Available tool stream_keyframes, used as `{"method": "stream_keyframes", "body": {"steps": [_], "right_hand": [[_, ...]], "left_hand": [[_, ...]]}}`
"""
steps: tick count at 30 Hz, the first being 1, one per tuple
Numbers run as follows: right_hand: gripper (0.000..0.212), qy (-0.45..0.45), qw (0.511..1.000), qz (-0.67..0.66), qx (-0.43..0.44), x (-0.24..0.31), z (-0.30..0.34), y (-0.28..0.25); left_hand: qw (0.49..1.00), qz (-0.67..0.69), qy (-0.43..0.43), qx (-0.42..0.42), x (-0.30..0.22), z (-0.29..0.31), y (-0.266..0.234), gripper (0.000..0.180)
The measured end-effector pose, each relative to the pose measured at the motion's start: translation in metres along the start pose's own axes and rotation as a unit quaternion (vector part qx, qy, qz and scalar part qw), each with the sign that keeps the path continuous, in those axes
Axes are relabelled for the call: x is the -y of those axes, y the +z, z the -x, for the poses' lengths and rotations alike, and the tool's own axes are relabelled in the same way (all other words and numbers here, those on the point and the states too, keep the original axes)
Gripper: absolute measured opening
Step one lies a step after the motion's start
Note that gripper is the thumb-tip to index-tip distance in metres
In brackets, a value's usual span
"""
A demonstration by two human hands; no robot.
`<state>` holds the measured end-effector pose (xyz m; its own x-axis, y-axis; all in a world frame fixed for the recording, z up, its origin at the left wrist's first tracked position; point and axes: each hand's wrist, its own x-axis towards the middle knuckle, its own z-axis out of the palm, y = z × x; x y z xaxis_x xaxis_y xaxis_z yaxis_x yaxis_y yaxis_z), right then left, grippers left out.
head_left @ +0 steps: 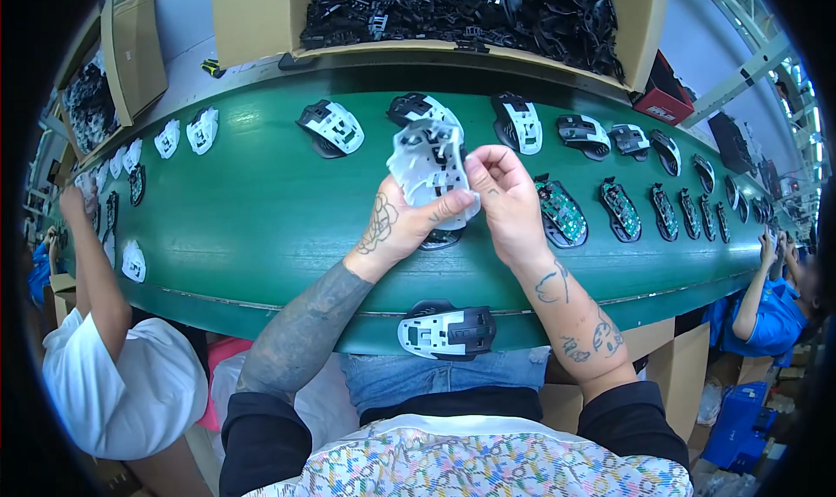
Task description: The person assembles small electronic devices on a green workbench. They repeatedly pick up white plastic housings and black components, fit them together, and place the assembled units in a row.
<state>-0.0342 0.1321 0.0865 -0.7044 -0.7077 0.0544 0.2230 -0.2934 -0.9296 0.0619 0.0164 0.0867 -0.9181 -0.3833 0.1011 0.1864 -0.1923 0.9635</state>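
Above the green work surface, a white plastic mouse shell is held up with its ribbed inner side showing. My left hand grips it from the left and below, thumb across its lower edge. Thumb and fingers of my right hand pinch the shell's right edge. Part of a mouse base shows beneath my hands; most of it is hidden. Near the front edge, close to my body, lies a black-and-white mouse shell. Another black-and-white mouse shell is just behind the held one.
Along the far side stand several black-and-white mouse shells. Mouse bases with green circuit boards line the right. White shells lie at left. A carton of black parts stands behind. Co-workers sit left and right.
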Motion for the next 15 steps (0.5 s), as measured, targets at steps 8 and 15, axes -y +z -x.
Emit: {"method": "stream_keyframes", "body": {"steps": [8,15], "right_hand": [[0.029,-0.044,0.998,0.009,0.034,0.008,0.000,0.000],[0.016,-0.231,0.932,0.276,-0.039,0.006,0.002,0.001]], "left_hand": [[0.992,0.011,0.111,-0.055,0.006,-0.003,0.003,0.072],[0.996,0.079,0.022,-0.047,-0.003,-0.004,-0.002,0.079]]}}
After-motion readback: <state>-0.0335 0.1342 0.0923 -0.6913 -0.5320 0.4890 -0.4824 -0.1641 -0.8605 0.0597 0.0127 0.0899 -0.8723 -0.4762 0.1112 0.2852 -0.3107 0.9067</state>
